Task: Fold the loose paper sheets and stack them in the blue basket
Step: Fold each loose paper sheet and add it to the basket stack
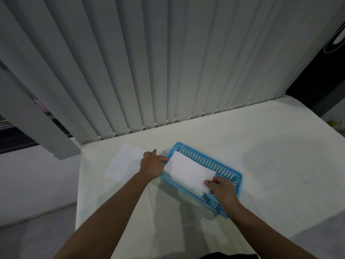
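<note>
A folded white paper sheet (188, 171) lies over the blue slotted basket (228, 170) on the white table. My left hand (152, 164) pinches the sheet's far left end at the basket's left rim. My right hand (223, 189) grips the sheet's near right corner above the basket's front wall. More folded paper shows under the sheet inside the basket. A flat, loose white paper sheet (123, 161) rests on the table left of the basket, partly hidden by my left hand.
The white table (270, 156) ends at a left edge near the loose sheet, with grey floor (37, 184) below. Grey vertical blinds (149, 71) hang along the table's far edge. A dark object stands at the far right.
</note>
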The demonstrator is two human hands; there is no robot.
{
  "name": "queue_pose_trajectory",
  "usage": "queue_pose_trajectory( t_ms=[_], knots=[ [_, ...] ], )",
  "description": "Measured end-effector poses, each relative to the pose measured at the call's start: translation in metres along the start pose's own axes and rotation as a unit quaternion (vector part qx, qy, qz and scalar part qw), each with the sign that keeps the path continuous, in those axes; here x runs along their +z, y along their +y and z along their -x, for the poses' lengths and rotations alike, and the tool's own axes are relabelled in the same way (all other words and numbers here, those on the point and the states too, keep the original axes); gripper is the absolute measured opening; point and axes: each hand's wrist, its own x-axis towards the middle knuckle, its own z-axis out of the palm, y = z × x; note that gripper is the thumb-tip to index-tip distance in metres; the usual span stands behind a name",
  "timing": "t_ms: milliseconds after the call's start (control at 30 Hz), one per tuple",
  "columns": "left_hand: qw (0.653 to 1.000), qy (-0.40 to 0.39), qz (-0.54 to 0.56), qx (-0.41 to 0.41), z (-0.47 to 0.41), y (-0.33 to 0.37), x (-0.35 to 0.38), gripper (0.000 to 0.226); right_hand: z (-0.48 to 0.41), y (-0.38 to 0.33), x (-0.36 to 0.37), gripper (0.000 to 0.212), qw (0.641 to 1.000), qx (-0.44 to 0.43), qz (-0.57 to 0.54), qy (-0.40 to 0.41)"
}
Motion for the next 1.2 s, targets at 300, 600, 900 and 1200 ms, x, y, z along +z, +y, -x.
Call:
queue_pose_trajectory(
  t_ms=[300,600,900,1200],
  knots=[
    [1.000,-0.003,0.017,-0.006,-0.002,0.002,0.003,0.049,0.000,-0.010,0.006,0.033,1.000,-0.016,0.026,-0.007],
    [0.998,0.056,0.026,0.024,0.006,0.003,0.000,0.042,0.004,-0.006,0.008,0.024,0.996,-0.032,0.070,0.053],
    [0.966,0.039,-0.148,0.209,0.009,0.011,0.033,0.072,-0.005,0.012,0.039,0.089,0.847,-0.259,0.464,-0.022],
    [0.964,0.069,-0.158,0.202,0.005,0.001,0.049,0.084,-0.018,0.027,0.034,0.098,0.823,-0.254,0.504,-0.056]
  ],
)
